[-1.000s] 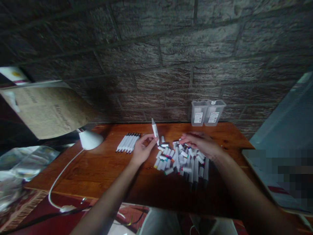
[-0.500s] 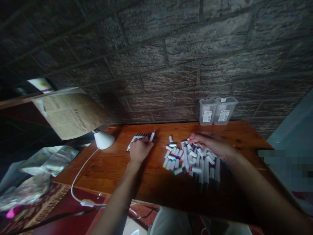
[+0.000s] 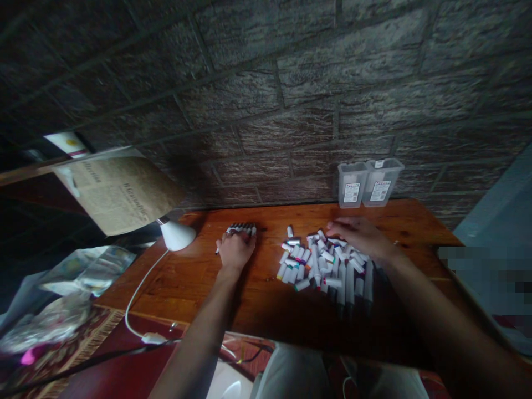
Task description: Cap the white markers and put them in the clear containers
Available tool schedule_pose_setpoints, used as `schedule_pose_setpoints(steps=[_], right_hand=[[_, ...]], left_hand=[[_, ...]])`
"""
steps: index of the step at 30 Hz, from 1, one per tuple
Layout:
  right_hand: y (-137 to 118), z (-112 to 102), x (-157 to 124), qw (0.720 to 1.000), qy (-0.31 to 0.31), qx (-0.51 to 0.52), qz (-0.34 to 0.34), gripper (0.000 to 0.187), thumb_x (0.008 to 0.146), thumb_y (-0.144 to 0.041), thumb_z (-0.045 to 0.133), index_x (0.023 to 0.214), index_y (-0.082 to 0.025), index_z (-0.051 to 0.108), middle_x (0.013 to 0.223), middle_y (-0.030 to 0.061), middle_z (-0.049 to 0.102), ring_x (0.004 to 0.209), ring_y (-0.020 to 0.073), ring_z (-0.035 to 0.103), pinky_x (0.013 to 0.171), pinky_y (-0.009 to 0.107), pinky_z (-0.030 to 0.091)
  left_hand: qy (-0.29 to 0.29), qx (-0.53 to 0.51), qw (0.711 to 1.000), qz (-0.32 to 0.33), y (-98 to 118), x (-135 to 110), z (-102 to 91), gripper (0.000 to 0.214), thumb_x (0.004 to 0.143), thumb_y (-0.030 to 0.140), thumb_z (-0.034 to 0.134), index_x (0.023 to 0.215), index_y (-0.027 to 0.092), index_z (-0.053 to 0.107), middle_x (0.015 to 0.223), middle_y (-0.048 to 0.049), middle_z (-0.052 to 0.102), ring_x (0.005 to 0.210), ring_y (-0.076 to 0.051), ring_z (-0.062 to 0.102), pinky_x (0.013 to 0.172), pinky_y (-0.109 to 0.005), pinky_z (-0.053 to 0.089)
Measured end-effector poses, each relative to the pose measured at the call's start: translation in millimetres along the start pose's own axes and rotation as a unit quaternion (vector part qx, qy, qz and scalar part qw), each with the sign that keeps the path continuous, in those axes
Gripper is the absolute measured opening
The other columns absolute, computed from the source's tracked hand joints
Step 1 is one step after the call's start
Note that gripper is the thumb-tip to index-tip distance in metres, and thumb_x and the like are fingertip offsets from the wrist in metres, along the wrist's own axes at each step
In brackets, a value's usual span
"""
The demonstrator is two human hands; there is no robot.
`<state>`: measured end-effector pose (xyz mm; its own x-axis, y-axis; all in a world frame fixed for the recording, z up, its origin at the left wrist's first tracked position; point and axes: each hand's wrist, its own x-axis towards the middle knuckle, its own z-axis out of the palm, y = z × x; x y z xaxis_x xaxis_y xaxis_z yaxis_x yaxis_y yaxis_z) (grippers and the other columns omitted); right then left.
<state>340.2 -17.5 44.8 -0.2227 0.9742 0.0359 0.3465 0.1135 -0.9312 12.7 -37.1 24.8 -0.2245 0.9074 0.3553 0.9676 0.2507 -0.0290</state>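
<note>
A pile of white markers [image 3: 322, 266] with coloured caps lies on the wooden table [image 3: 266, 299]. My right hand [image 3: 361, 235] rests palm down on the far right part of the pile, fingers spread. A neat row of markers [image 3: 241, 228] lies to the left, tips toward the wall. My left hand [image 3: 235, 250] lies flat over the near end of that row, covering most of it. I cannot see a marker gripped in either hand.
Two clear plastic boxes [image 3: 369, 183] stand against the brick wall at the table's back. A white lamp head [image 3: 177, 235] with its cord sits at the left corner. A newspaper [image 3: 116, 191] hangs to the left. Plastic bags [image 3: 62, 293] lie on the left.
My left hand held a marker upright, carried it left and laid it down by the row; now the hand lies flat on the row. My right hand stayed on the pile.
</note>
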Motion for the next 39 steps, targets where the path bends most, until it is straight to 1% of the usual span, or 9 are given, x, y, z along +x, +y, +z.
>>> schedule_pose_setpoints(steps=[4, 7, 13, 17, 21, 27, 30, 34, 39], right_hand=[[5.0, -3.2, 2.8, 0.995, 0.046, -0.086, -0.020, 0.028, 0.083, -0.041, 0.057, 0.086, -0.019, 0.074, 0.086, 0.0065, 0.078, 0.078, 0.0227, 0.071, 0.072, 0.032, 0.050], [9.8, -5.6, 5.0, 0.985, 0.059, -0.154, -0.043, 0.026, 0.084, -0.037, 0.057, 0.087, -0.019, 0.076, 0.087, 0.0065, 0.077, 0.082, 0.0238, 0.071, 0.078, 0.034, 0.051], [12.0, -6.9, 5.6, 0.977, 0.068, -0.190, -0.073, 0.020, 0.085, -0.030, 0.060, 0.090, -0.020, 0.076, 0.091, 0.0053, 0.078, 0.083, 0.0216, 0.071, 0.080, 0.032, 0.052], [-0.2, 0.8, -2.0, 0.963, -0.032, -0.186, -0.195, 0.020, 0.084, -0.018, 0.057, 0.091, -0.021, 0.076, 0.093, 0.0043, 0.077, 0.086, 0.0199, 0.070, 0.081, 0.032, 0.052], [-11.4, 18.1, -12.0, 0.906, -0.155, -0.188, -0.346, 0.033, 0.079, -0.003, 0.054, 0.093, -0.023, 0.076, 0.104, 0.0040, 0.076, 0.102, 0.0208, 0.067, 0.097, 0.037, 0.046], [-10.5, 31.0, -18.3, 0.883, -0.223, -0.218, -0.352, 0.041, 0.075, 0.005, 0.053, 0.094, -0.022, 0.077, 0.102, 0.0028, 0.077, 0.104, 0.0184, 0.066, 0.105, 0.037, 0.040], [-10.5, 28.8, -19.1, 0.883, -0.228, -0.227, -0.341, 0.040, 0.074, 0.004, 0.054, 0.095, -0.022, 0.077, 0.102, 0.0037, 0.077, 0.103, 0.0188, 0.067, 0.104, 0.037, 0.042], [-13.1, 28.1, -21.2, 0.877, -0.228, -0.251, -0.340, 0.040, 0.073, 0.004, 0.056, 0.099, -0.020, 0.077, 0.103, 0.0053, 0.077, 0.104, 0.0202, 0.067, 0.102, 0.036, 0.043], [-14.3, 33.3, -24.6, 0.871, -0.215, -0.284, -0.340, 0.035, 0.075, 0.000, 0.060, 0.097, -0.021, 0.077, 0.103, 0.0052, 0.076, 0.104, 0.0227, 0.065, 0.101, 0.038, 0.043]], left_hand=[[-0.008, 0.005, 1.000, -0.020, -3.7, 2.3, 0.5, 0.037, 0.088, 0.047, 0.051, 0.096, 0.021, 0.076, 0.103, -0.0158, 0.072, 0.106, -0.034, 0.060, 0.086, -0.045, 0.045], [-0.008, 0.001, 0.999, -0.036, -5.4, 3.9, 1.8, 0.033, 0.085, 0.044, 0.054, 0.093, 0.020, 0.075, 0.100, -0.0162, 0.072, 0.105, -0.035, 0.060, 0.086, -0.044, 0.045], [0.036, -0.046, 0.997, -0.048, -4.3, 4.4, 4.6, 0.036, 0.086, 0.047, 0.055, 0.107, 0.024, 0.073, 0.114, -0.0149, 0.067, 0.109, -0.034, 0.056, 0.088, -0.046, 0.044], [0.037, -0.057, 0.997, -0.042, -3.9, 3.7, 4.1, 0.036, 0.089, 0.046, 0.052, 0.109, 0.024, 0.072, 0.117, -0.0155, 0.065, 0.109, -0.036, 0.055, 0.087, -0.047, 0.044], [0.042, -0.054, 0.997, -0.041, -2.5, 3.4, 3.2, 0.037, 0.089, 0.042, 0.051, 0.113, 0.021, 0.069, 0.118, -0.0174, 0.065, 0.110, -0.037, 0.054, 0.088, -0.049, 0.044], [0.054, -0.046, 0.997, -0.037, -0.7, 5.1, 2.9, 0.037, 0.090, 0.039, 0.051, 0.116, 0.019, 0.066, 0.122, -0.0182, 0.063, 0.112, -0.037, 0.053, 0.089, -0.049, 0.043], [0.078, -0.087, 0.993, 0.003, 3.2, 4.8, 4.8, 0.035, 0.091, 0.042, 0.050, 0.111, 0.019, 0.068, 0.118, -0.0157, 0.065, 0.111, -0.036, 0.054, 0.091, -0.047, 0.043], [0.079, -0.174, 0.974, 0.123, 17.9, 0.1, 8.2, 0.031, 0.094, 0.039, 0.049, 0.109, 0.018, 0.066, 0.110, -0.0108, 0.069, 0.110, -0.028, 0.057, 0.098, -0.040, 0.041], [0.082, -0.200, 0.956, 0.199, 33.1, -8.0, 8.6, 0.032, 0.094, 0.038, 0.050, 0.117, 0.019, 0.062, 0.128, -0.0101, 0.063, 0.120, -0.027, 0.052, 0.104, -0.041, 0.037]])
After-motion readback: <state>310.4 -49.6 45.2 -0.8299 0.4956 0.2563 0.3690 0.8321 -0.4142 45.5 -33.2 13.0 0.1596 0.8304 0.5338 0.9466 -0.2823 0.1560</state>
